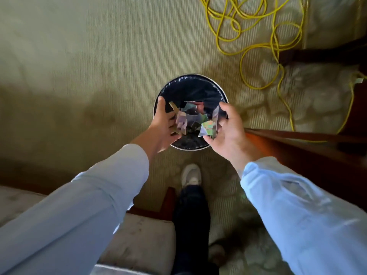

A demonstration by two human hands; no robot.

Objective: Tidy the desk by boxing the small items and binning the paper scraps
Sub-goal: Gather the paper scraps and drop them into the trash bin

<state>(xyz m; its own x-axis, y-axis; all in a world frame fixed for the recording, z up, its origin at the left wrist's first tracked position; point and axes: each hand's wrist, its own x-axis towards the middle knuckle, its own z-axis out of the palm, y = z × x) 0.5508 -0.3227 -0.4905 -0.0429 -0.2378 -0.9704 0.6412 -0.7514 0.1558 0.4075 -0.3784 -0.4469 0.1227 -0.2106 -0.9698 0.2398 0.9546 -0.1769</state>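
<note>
Both hands hang over a round waste bin (224,95) lined with a black bag, which stands on an olive carpet (79,66). The left hand (163,127) is over the bin's left rim and the right hand (228,130) over its right rim, palms turned towards each other. Each is half open, with the fingers loosely curved and spread. A loose bunch of paper scraps (191,120) sits between them, above the bin's mouth. Tan strips lie against the left fingers and a shiny coloured scrap is by the right thumb. The blur makes it impossible to tell whether either hand has hold of a scrap or the pieces are loose in the air. Both arms wear pale blue sleeves. Just this side of the bin is a white shoe (191,174) below a dark trouser leg. Beyond the bin to the right a yellow cable (258,39) lies in tangled loops on the carpet. A dark wooden furniture edge (301,144) runs off from the bin's right side
</note>
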